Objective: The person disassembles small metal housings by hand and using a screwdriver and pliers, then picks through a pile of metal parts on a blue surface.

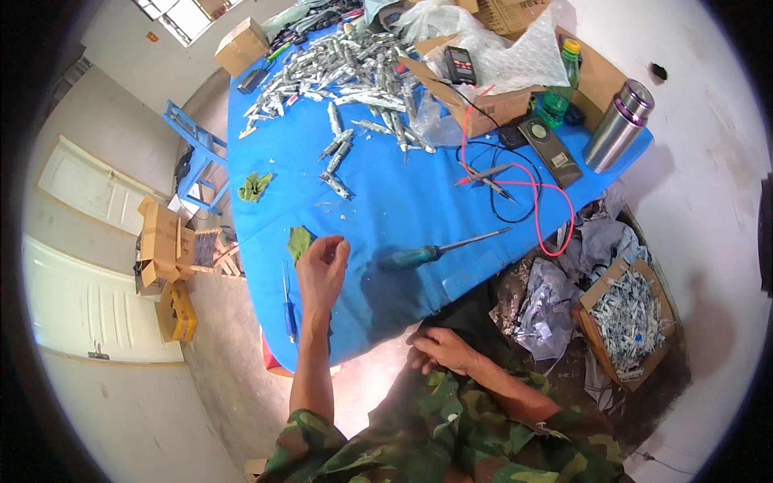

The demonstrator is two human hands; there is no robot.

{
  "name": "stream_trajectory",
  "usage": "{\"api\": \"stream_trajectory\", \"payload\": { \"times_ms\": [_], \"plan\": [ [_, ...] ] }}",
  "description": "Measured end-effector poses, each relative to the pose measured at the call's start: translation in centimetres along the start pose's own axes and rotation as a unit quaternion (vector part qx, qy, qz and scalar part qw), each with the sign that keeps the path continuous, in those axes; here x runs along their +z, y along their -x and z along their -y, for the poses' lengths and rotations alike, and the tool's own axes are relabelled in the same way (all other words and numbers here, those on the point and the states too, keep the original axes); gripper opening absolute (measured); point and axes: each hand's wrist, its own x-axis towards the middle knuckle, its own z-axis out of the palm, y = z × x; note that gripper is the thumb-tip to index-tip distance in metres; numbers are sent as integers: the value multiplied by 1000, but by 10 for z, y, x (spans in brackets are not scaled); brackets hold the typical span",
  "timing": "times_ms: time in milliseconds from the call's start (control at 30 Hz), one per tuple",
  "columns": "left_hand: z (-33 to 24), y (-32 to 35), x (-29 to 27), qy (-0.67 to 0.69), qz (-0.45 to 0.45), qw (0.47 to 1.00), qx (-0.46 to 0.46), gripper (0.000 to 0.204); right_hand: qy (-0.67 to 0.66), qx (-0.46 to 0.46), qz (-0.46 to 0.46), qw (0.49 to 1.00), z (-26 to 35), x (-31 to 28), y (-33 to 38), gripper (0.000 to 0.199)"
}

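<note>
Our left hand [322, 266] raised over the blue table [386, 201], fingers loosely curled, grasping nothing, green cloth [299, 240] just beside it, teal-handled screwdriver [419, 255] lying near, our right hand [441, 349] resting open on our lap, empty

- My table [403, 209] is covered in blue cloth.
- A blue chair [193, 145] stands at its far left corner.
- White panelled doors [88, 298] line the wall on my left.
- Daylight enters through a window [181, 14].
- The floor [233, 362] is bare concrete.
</note>
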Motion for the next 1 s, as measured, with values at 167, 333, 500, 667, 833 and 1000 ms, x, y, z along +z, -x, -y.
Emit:
{"api": "stream_trajectory", "payload": {
  "times_ms": [167, 333, 500, 667, 833, 1000],
  "plan": [
    [18, -65, 0, -89, -40, 995, 30, 33, -11, 8, 11, 1000, -4, -4, -8, 36],
    [30, -121, 5, -161, -62, 984, 46, 30, -25, 30, 27, 999, -8, -6, -16, 37],
    [43, -177, 20, -206, -65, 973, 79, 29, 25, 65, 45, 997, 2, -8, -22, 32],
    [46, -234, 38, -277, -84, 951, 110, 30, 127, 3, 144, 981, 21, -11, -24, 37],
    [49, -295, 53, -291, -88, 952, 44, 42, 54, 157, 202, 965, 20, -23, -35, 36],
    [51, -333, 76, -299, -68, 951, 31, 55, 14, 194, 210, 958, 41, -20, -27, 48]
  ]
}}
